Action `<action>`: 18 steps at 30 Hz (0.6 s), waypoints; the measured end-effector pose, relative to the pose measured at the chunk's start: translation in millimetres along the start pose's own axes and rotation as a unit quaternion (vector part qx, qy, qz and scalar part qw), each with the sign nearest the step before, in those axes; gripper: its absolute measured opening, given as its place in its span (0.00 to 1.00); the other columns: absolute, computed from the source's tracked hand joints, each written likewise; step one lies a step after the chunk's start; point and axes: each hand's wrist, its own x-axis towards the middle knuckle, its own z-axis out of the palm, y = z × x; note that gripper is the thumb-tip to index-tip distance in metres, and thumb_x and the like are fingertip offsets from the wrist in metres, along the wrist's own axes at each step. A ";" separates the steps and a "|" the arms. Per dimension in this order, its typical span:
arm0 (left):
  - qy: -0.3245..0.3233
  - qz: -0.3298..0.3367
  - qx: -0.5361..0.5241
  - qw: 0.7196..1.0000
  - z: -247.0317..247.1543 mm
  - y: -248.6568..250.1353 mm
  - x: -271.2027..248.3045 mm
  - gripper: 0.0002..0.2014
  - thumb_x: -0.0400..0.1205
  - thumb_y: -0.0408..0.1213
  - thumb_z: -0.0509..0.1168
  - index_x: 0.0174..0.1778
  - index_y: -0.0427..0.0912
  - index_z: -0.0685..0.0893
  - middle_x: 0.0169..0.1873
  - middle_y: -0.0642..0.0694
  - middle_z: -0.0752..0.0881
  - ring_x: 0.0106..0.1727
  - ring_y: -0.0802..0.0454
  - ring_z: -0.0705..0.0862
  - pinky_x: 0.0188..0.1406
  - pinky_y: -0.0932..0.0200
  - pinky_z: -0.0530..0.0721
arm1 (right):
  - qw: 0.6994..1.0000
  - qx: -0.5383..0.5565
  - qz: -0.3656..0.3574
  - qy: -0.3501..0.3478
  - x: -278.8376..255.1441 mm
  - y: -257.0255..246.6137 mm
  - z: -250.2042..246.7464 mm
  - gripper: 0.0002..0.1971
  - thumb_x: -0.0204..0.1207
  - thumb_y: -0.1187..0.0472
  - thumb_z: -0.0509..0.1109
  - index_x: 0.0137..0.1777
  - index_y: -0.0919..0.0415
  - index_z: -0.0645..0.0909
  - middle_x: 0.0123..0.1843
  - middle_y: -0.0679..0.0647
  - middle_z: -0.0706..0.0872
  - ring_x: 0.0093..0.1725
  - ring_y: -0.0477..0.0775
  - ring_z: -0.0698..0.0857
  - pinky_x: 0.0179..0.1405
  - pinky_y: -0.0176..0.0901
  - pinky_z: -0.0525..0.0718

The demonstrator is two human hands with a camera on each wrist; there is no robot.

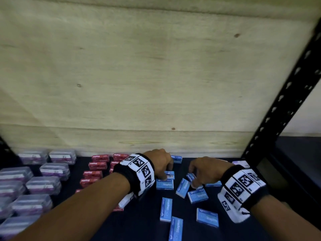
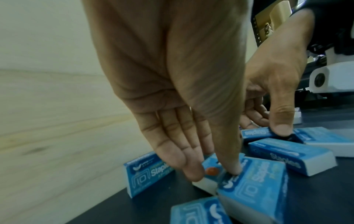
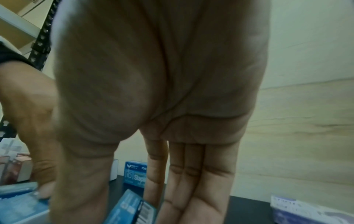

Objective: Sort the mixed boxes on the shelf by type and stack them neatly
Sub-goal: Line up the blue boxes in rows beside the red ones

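Note:
Several blue staple boxes (image 1: 182,187) lie scattered on the dark shelf (image 1: 147,223). My left hand (image 1: 165,173) reaches down onto one blue box with a barcode (image 1: 169,175); in the left wrist view its thumb and fingers (image 2: 191,171) pinch that box (image 2: 212,165) by its end, on top of another blue box (image 2: 254,178). My right hand (image 1: 192,180) pinches a tilted blue box (image 1: 191,176) just to the right; in the right wrist view this box (image 3: 126,212) sits between thumb and straight fingers (image 3: 191,197).
Red staple boxes (image 1: 94,173) stand in rows at the middle left, and clear cases with purple contents (image 1: 43,186) fill the far left. A wooden back panel (image 1: 156,84) closes the shelf. A black perforated upright (image 1: 278,110) rises at the right.

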 end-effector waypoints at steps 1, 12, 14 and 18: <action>-0.004 0.000 -0.010 1.000 0.9 -0.2 0.9 0.19 0.76 0.42 0.75 0.63 0.45 0.85 0.55 0.45 0.85 0.53 0.45 0.85 0.54 0.50 0.86 | 1.000 0.003 -0.002 -0.002 0.5 0.4 -1.5 0.24 0.69 0.49 0.80 0.64 0.52 0.80 0.49 0.45 0.85 0.51 0.50 0.84 0.48 0.42 0.80; 0.012 0.021 0.049 0.998 11.3 -0.8 8.3 0.12 0.82 0.43 0.69 0.56 0.42 0.90 0.52 0.46 0.89 0.52 0.44 0.87 0.53 0.47 0.87 | 0.999 0.030 -0.030 0.026 5.2 8.1 -8.6 0.10 0.78 0.63 0.73 0.58 0.54 0.87 0.47 0.45 0.89 0.50 0.47 0.88 0.56 0.44 0.86; 0.000 0.021 0.087 0.996 14.0 1.7 9.8 0.15 0.84 0.46 0.65 0.56 0.39 0.89 0.51 0.44 0.88 0.51 0.43 0.87 0.51 0.47 0.87 | 0.999 0.036 -0.024 0.027 6.7 8.8 -8.2 0.11 0.79 0.63 0.72 0.60 0.54 0.86 0.48 0.46 0.88 0.52 0.48 0.87 0.54 0.41 0.84; -0.005 0.018 0.096 0.995 15.5 0.4 10.8 0.19 0.84 0.48 0.64 0.63 0.39 0.86 0.58 0.42 0.86 0.55 0.42 0.85 0.55 0.46 0.86 | 0.999 0.028 -0.019 0.034 8.3 7.1 -8.4 0.14 0.79 0.62 0.72 0.65 0.54 0.84 0.57 0.49 0.88 0.55 0.49 0.86 0.52 0.37 0.80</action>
